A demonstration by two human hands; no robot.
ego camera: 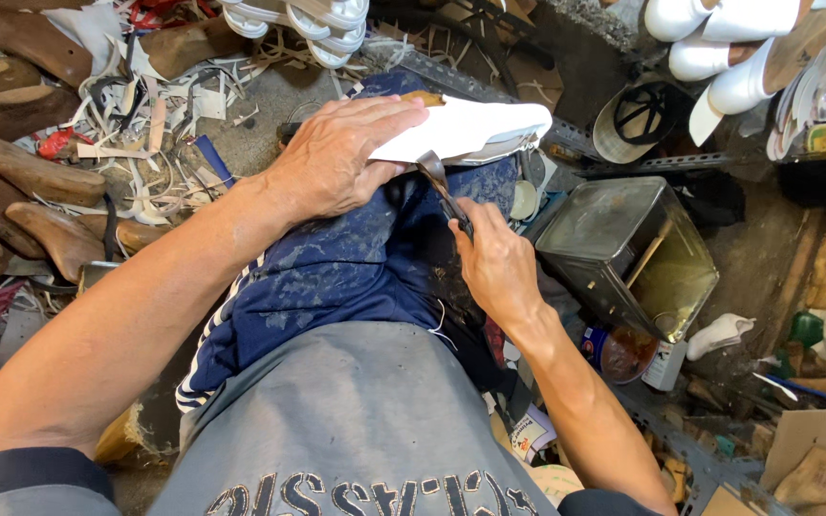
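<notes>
The left hand (336, 158) lies flat, palm down and fingers stretched, pressing on a white shoe upper mounted on a wooden last (466, 129), which rests on the person's knee over dark blue, stained track trousers with white side stripes (336, 272). The right hand (494, 263) is clenched around the handle of a dark metal pincer tool (442, 186), whose head meets the lower edge of the white shoe just beside the left palm. To the right, near the right wrist, stands an open, square, grimy metal tin (623, 253) with a wooden stick leaning inside it, and below it a small round can of brownish liquid (623, 352). At the upper right hang several white shoes (719, 57). At the left edge lie brown carved wooden shoe lasts (11, 172), with pale leather strips and scraps (145, 143) strewn between them and the knee. A row of white soles (303, 24) sits at the top, beyond the left hand.
</notes>
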